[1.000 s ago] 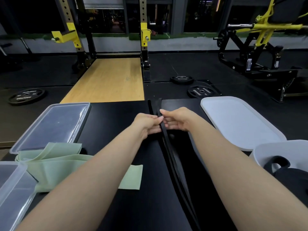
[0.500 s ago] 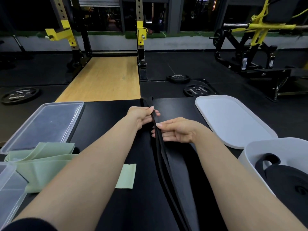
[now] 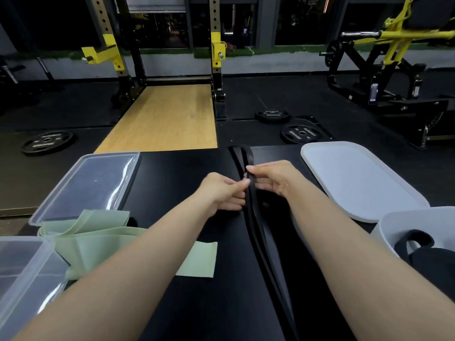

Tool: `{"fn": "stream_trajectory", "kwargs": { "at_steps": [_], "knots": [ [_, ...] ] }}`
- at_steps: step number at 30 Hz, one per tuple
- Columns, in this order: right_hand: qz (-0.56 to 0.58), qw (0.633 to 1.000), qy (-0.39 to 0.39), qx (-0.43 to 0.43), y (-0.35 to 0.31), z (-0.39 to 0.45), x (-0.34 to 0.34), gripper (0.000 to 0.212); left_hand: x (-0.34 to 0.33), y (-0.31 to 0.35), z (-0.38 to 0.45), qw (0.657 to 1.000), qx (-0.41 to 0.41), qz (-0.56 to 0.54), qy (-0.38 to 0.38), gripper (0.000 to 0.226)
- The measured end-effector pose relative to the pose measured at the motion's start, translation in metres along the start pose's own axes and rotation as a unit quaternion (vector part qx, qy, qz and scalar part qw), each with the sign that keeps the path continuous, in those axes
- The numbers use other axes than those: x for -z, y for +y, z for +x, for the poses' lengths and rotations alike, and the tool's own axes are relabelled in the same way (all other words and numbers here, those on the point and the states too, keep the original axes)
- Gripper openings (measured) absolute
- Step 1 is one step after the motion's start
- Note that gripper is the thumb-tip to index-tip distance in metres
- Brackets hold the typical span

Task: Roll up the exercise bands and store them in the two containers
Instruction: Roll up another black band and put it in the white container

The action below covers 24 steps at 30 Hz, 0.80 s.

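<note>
A long black exercise band [image 3: 261,232] lies stretched along the black table, its looped far end near the table's back edge. My left hand [image 3: 221,191] and my right hand [image 3: 273,179] both pinch the band close to that far end, fingertips almost meeting. A pale green band [image 3: 98,239] lies loosely folded at the left, partly under my left forearm. A clear plastic container [image 3: 22,271] stands at the near left. A white container [image 3: 398,222] at the near right holds a rolled black band [image 3: 428,257].
A clear lid [image 3: 88,185] lies at the back left of the table and a white lid [image 3: 362,178] at the back right. Beyond the table are a wooden lifting platform [image 3: 165,119], weight plates [image 3: 48,141] on the floor and yellow gym machines.
My right hand has moved forward along the black band to meet my left hand. My left hand has drawn back a little toward me.
</note>
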State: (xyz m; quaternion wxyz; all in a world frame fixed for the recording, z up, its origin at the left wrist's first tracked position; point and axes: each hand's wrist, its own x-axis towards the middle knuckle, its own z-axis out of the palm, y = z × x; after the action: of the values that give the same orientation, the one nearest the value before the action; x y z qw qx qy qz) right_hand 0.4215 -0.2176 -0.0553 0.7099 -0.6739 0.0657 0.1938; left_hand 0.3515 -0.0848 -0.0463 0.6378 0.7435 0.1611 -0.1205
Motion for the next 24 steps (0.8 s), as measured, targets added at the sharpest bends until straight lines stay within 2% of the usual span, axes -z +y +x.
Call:
{"fn": "stream_trajectory", "kwargs": {
  "at_steps": [3,6,10,14,17,22,24],
  "knots": [
    [-0.006,1.0,0.024,0.008,-0.007,0.004,-0.006,0.01,-0.01,-0.005,-0.008,1.0,-0.009,0.012,-0.012,0.048],
    [-0.013,0.999,0.046,0.015,-0.012,0.01,-0.011,0.009,-0.017,-0.009,-0.005,0.999,-0.02,0.016,0.022,0.056],
    [-0.027,0.998,0.061,0.021,-0.017,0.02,-0.015,0.02,-0.019,-0.014,0.001,0.999,-0.016,-0.022,0.038,0.048],
    [0.001,0.997,0.076,0.02,-0.02,0.021,-0.015,0.02,-0.012,-0.01,0.002,0.995,-0.002,-0.098,0.028,0.036],
    [-0.007,1.0,-0.003,-0.004,-0.016,0.008,-0.01,0.009,-0.011,-0.005,0.002,0.993,-0.006,-0.114,0.016,0.035],
    [-0.027,0.996,-0.079,-0.043,0.0,-0.015,0.006,0.018,-0.006,0.004,0.012,0.991,-0.034,-0.121,0.045,0.031],
    [-0.043,0.992,-0.107,-0.051,0.003,-0.02,0.012,0.022,-0.005,0.007,0.016,0.992,-0.043,-0.109,0.048,0.037]
  ]
}}
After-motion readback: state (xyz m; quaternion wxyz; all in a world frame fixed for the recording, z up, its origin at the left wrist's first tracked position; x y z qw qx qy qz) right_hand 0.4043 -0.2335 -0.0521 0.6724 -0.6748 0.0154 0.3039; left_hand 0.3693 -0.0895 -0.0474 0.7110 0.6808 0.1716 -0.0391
